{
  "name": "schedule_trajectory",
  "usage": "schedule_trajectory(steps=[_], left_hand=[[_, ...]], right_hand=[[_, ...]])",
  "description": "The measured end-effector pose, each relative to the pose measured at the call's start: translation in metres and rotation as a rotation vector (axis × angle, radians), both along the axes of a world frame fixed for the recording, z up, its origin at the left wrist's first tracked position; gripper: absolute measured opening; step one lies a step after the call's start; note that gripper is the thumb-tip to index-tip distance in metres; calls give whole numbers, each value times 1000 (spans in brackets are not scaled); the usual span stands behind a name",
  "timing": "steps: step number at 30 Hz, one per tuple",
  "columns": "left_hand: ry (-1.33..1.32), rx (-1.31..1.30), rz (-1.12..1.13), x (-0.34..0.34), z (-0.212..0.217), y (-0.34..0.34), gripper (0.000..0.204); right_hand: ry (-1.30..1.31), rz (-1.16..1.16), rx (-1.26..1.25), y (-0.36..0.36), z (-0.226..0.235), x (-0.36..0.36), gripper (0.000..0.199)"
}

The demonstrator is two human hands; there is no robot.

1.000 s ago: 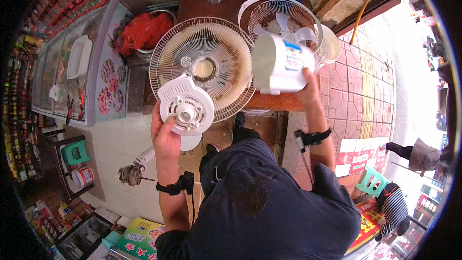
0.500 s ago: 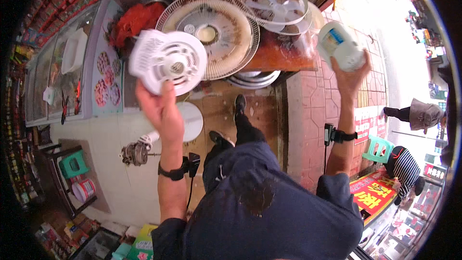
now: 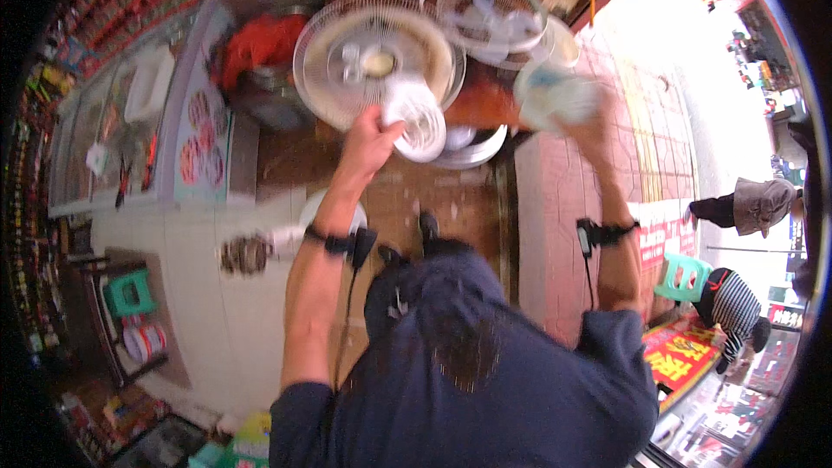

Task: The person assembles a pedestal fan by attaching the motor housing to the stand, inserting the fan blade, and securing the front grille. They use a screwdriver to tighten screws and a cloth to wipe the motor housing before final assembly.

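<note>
My left hand grips the edge of a white, slotted round plastic cover, fingers closed on it. The cover is tilted in front of a large round fan grille. At the right, my right hand holds a white, rounded plastic piece with a blue label. Motion smears this piece and the fingers, so its exact kind is unclear. Behind it, a second fan grille with pale fan blades rests on the brown wooden table.
White round pans or rings sit under the table. A bare motor is on a white post at the left. Far left stands a glass-topped freezer. Green stools and two people appear, a striped shirt at right.
Both hands have moved inward: the left one rightward with the white cover, the right one a little leftward and down with the labelled piece. The view has shifted slightly.
</note>
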State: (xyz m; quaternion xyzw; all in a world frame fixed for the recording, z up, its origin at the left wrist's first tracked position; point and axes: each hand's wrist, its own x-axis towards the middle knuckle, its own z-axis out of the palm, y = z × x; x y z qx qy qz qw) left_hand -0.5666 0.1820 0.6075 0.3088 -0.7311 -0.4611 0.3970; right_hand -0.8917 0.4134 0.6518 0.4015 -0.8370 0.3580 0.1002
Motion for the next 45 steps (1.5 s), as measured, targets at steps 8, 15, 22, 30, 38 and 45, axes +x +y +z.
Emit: schedule_trajectory(steps=[8, 15, 22, 30, 38, 45], left_hand=[[268, 873, -243, 9, -48, 33, 50], [883, 1167, -307, 22, -97, 36, 47], [752, 1034, -90, 26, -96, 55, 69], [354, 929, 11, 36, -30, 45, 111], [223, 591, -191, 39, 58, 10, 94], [546, 784, -394, 28, 60, 2, 109]], right_hand=[[9, 235, 171, -38, -55, 44, 97], [-196, 565, -90, -80, -50, 108, 97], [-116, 717, -34, -110, -42, 156, 102], [-123, 748, 22, -118, -14, 157, 94], [-248, 471, -170, -93, 65, 31, 79], [-71, 151, 117, -59, -6, 45, 90]])
